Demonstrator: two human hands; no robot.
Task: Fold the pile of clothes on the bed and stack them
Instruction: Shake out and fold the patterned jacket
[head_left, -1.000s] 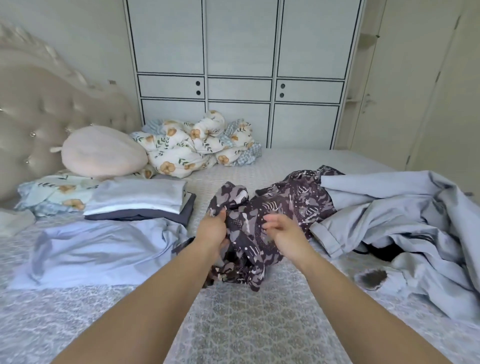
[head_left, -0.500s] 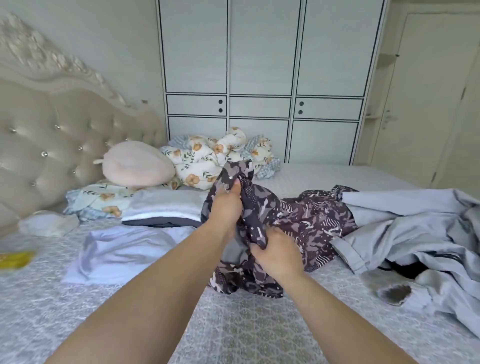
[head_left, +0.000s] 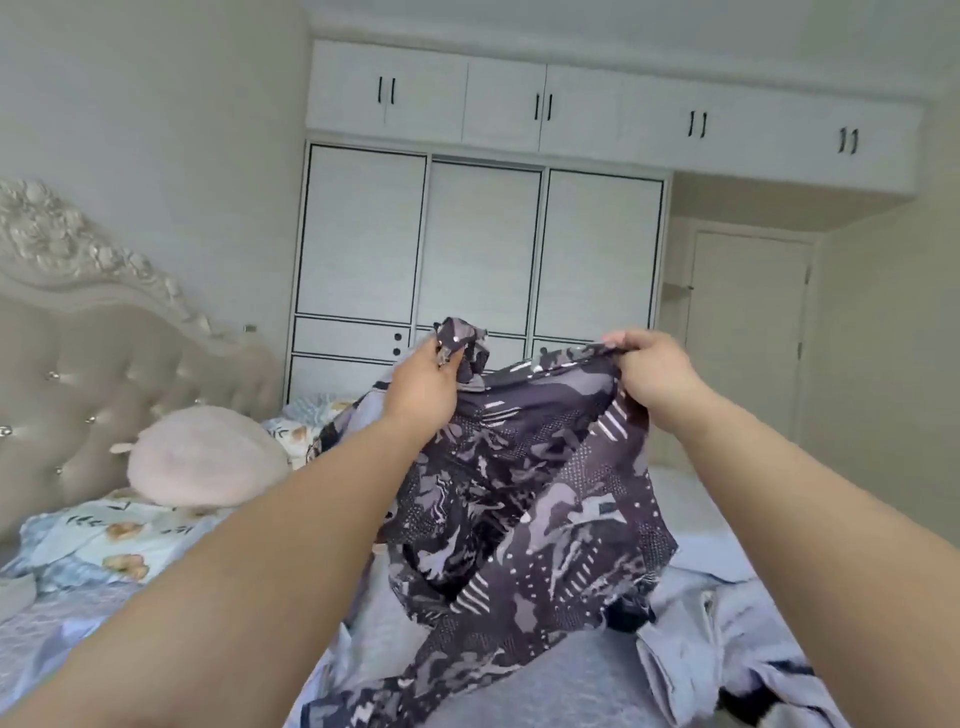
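Garment (head_left: 524, 499), earlier bunched on bed, now hangs lifted, gripped by left hand (head_left: 423, 384) and right hand (head_left: 649, 369).

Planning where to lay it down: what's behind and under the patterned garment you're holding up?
Both the left hand and right hand grip the patterned garment aloft. Behind it show wardrobe doors; beside its lower right lies pale blue clothing. The bed directly beneath is covered.

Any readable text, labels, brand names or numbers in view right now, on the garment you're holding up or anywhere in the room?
None. The patterned garment, gripped by the left hand and right hand, shows only abstract print, no tag or lettering visible.
The wardrobe doors are plain, with no signs.
The floral bedding carries only flowers and leaves.
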